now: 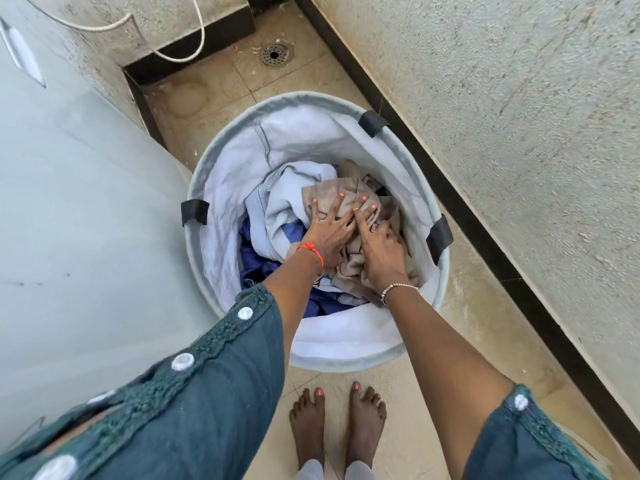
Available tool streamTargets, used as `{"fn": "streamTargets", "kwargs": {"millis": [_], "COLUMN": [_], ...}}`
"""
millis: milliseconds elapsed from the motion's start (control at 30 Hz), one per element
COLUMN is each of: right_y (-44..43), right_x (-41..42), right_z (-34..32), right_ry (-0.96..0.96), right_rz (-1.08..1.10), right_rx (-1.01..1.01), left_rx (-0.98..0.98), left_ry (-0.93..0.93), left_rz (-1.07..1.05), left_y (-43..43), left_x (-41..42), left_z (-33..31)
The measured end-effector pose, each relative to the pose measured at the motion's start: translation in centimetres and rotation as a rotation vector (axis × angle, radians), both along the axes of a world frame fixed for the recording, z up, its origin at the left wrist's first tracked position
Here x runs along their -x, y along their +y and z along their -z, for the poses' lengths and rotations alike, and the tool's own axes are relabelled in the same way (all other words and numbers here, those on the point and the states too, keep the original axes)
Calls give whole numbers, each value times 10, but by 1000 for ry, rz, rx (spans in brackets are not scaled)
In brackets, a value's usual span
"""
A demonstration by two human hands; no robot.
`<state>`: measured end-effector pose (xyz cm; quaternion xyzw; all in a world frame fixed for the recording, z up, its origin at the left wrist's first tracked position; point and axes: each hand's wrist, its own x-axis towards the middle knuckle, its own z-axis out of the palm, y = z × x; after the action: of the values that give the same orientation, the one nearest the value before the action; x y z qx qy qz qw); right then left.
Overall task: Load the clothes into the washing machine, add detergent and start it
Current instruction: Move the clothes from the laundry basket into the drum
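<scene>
**Both grips flat on the pile, nothing lifted yet**

Clothes are all in the basket (294, 133). It stands on the floor (398, 410), just beside the washer (86, 202). That's the pale panel on the left, which I take for the machine; its opening isn't in view. Top of the pile is a beige cloth (325, 188), with a light-blue cloth (287, 199) to its left. A dark-blue cloth (256, 258) lies underneath, toward the near side.

Grips:
- left grip (330, 230): fingers straight and spread, pressing where beige meets light-blue.
- right grip (375, 242): also flat on the beige, fingers extended, right beside the left grip.
- Neither is curled round anything, and I see no fabric pinched.

Handling, my read:
- Soft, limp, light per piece. No stiffness, so anything lifted will drape and trail.
- Pieces are crumpled into each other, so pulling one likely drags its neighbours.
- Not fragile, not slippery. Looks dry, but I can't confirm.
- Basket walls are soft fabric and sag, so expect the basket to shift or tip if cloth snags on the rim.

Where to hold: not by an edge. Dig the fingers under the beige folds mid-pile and bunch it. Or scoop from opposite sides with both grips to take an armful. Keep loose ends off the floor, which looks stained.

Stage: loading barely begun. No detergent in view.
</scene>
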<state>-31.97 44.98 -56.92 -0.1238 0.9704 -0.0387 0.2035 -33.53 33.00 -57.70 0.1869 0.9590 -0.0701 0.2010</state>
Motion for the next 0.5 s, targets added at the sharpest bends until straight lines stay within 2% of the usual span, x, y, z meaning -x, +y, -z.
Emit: {"fn": "streamTargets", "kwargs": {"millis": [100, 233, 333, 433, 500], "right_y": [-4, -6, -4, -2, -1], "right_x": [0, -2, -8, -15, -19], "right_z": [-3, -14, -34, -65, -91], "right_ry": [17, 112, 127, 85, 84], "right_rz": [-29, 3, 44, 80, 104], "right_rx": [18, 87, 126, 145, 165], "left_rx": [-141, -368, -390, -318, -362], "left_ry": [-111, -116, -54, 39, 111], "left_rz": [-33, -35, -35, 11, 16], "left_y": [-5, -5, -6, -7, -7], "left_x": [1, -2, -5, -10, -15], "left_z": [4, -11, -28, -53, -78]}}
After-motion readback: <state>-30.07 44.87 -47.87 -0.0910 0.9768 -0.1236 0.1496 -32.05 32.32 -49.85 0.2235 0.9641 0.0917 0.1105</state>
